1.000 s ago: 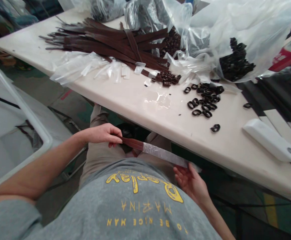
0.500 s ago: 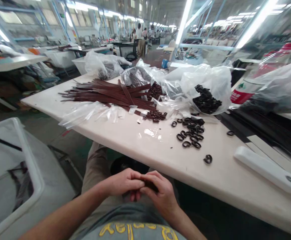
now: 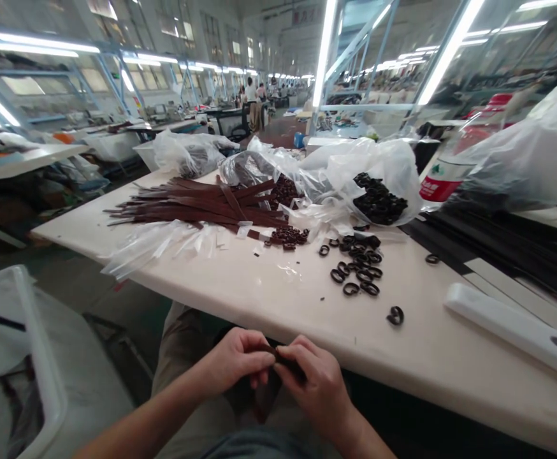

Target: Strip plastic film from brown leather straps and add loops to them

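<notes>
My left hand (image 3: 235, 366) and my right hand (image 3: 314, 382) meet over my lap, just below the near edge of the cream table (image 3: 269, 299). Both are closed in a pinch on a dark brown strap (image 3: 285, 360), whose end hangs down between my knees. On the table ahead lie a pile of brown straps (image 3: 197, 204), a small heap of brown loops (image 3: 285, 237) and several loose black loops (image 3: 357, 268).
Clear plastic bags (image 3: 378, 172) with black loops and other parts crowd the table's far side. A white handheld device (image 3: 512, 328) lies at the right, near black strips (image 3: 498, 245). A white plastic bin (image 3: 15, 357) stands at my left. Plastic sleeves (image 3: 164, 245) lie near the front edge.
My hands came together from holding the strap stretched wide apart. The plastic-wrapped part of the strap no longer shows. My head lifted, so the table and the hall behind it came into view.
</notes>
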`<state>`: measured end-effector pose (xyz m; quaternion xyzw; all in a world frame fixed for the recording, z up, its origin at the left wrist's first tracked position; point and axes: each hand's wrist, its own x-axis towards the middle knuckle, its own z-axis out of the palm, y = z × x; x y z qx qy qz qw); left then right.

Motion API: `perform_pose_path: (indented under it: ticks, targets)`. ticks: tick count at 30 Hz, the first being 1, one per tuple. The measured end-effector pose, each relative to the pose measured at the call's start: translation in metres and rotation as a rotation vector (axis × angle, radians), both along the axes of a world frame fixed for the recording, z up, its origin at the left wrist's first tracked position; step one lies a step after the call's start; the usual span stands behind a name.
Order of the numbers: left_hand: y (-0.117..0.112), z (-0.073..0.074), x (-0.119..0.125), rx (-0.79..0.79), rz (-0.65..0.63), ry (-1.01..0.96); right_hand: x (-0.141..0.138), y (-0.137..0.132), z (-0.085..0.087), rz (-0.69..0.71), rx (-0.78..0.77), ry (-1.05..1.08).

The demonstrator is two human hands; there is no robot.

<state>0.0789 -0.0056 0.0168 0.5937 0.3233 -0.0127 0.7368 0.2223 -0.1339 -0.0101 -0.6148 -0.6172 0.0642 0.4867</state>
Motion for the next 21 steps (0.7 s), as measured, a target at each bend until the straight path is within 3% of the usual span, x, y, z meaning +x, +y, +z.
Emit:
perform_pose_path:
  ticks: [5,7,11,15,17,21]
  targets:
    - [0.009,0.015,0.017,0.051,-0.119,-0.016,0.013,0.0,0.009,-0.065,0.013,-0.054]
    - [0.022,0.019,0.028,0.143,-0.176,-0.036,0.021,-0.002,0.011,-0.109,0.013,-0.057]
    - [0.075,0.018,0.059,0.649,-0.062,-0.054,0.042,-0.007,0.011,-0.237,-0.021,0.009]
    - [0.137,0.011,0.097,1.211,0.065,0.114,0.053,-0.012,0.005,-0.291,-0.057,0.088]
    - [0.157,0.007,0.114,1.305,0.078,0.171,0.053,-0.012,0.003,-0.297,-0.062,0.101]
    - [0.172,-0.001,0.136,1.304,0.084,0.193,0.052,-0.012,0.003,-0.301,-0.071,0.104]
